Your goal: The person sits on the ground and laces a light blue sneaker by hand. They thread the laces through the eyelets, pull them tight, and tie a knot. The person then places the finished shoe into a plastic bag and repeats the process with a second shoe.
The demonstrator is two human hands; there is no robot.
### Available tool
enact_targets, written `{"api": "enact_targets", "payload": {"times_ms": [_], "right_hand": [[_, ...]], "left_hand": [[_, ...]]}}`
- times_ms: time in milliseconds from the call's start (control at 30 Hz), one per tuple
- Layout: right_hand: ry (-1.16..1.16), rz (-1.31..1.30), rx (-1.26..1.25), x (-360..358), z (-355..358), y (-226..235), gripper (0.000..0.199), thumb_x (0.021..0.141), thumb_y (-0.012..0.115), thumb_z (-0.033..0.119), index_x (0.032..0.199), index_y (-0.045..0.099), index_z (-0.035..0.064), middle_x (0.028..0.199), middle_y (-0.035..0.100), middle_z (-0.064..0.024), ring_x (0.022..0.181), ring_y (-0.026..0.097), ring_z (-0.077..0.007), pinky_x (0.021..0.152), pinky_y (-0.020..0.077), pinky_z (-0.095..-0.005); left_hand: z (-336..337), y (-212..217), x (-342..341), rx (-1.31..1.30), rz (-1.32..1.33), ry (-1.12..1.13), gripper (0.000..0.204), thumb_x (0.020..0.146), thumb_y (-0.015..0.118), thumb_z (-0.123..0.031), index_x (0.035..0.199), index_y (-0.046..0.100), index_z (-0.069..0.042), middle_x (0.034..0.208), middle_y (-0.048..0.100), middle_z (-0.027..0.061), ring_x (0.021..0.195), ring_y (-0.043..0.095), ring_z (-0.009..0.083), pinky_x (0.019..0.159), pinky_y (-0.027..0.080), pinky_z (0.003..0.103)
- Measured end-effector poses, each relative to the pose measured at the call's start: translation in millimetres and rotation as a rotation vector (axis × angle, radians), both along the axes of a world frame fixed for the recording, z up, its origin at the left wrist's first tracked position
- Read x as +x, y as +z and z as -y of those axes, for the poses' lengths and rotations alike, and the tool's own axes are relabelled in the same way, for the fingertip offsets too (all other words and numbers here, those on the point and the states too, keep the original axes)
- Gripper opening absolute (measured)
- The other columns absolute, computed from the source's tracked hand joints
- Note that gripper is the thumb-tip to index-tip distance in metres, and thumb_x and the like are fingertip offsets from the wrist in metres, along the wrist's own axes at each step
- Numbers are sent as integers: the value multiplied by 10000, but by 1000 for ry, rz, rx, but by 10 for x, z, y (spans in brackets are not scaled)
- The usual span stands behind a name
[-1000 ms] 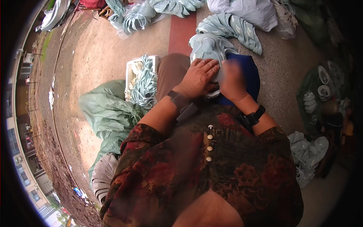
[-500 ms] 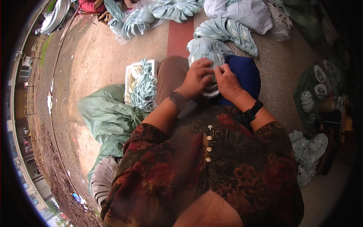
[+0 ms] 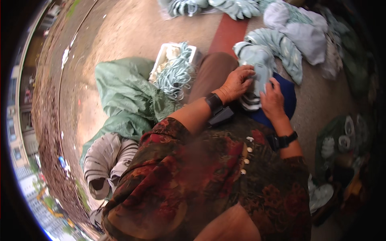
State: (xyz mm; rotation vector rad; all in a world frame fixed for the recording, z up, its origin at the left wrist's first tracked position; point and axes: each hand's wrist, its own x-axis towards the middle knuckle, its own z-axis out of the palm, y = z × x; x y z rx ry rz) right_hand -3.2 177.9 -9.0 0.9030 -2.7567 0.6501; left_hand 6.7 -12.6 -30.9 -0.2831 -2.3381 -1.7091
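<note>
A pale blue-green shoe upper (image 3: 263, 70) lies over my lap, on top of other pale uppers with white edges. My left hand (image 3: 238, 83) is on its left side, with bent fingers gripping the edge. On the opposite side my right hand (image 3: 274, 100) has its fingers curled and the thumb raised beside the upper; anything held between them is too small or blurred to make out. Dark bands circle both wrists. Blue cloth (image 3: 286, 94) covers my lap on the right, and brown cloth (image 3: 215, 72) covers it on the left.
To the left stands a white box (image 3: 161, 54) with pale blue laces (image 3: 177, 76) spilling out. Beside it sits a green sack (image 3: 124, 82), with stacked grey-beige uppers (image 3: 100, 160) nearer. More pale uppers (image 3: 287, 48) fan out ahead, near white bags (image 3: 305, 38). Further shoe parts (image 3: 345, 140) lie at right.
The whole view has shifted, so things sit lower and further right. My hands have moved apart, from close together over the upper to its two sides.
</note>
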Motion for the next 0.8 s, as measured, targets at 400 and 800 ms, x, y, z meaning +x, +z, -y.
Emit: {"api": "enact_targets", "payload": {"times_ms": [400,800], "right_hand": [[-361,146,-193,-346,-647,-281,154,827,560,63,958,532,-14,1063,514,-166,1030,495,-310,907,385,-379],[-418,212,-130,-461,-508,-213,108,800,533,-2,904,504,-12,1039,512,-180,1019,495,-316,900,372,-387]], "left_hand": [[2106,-1584,399,-149,595,693,260,741,558,-115,953,656,-2,906,655,163,875,617,267,799,471,323],[2510,-2138,63,-844,732,342,319,739,485,-43,1044,577,-36,1295,433,133,1023,508,361,895,431,415]]}}
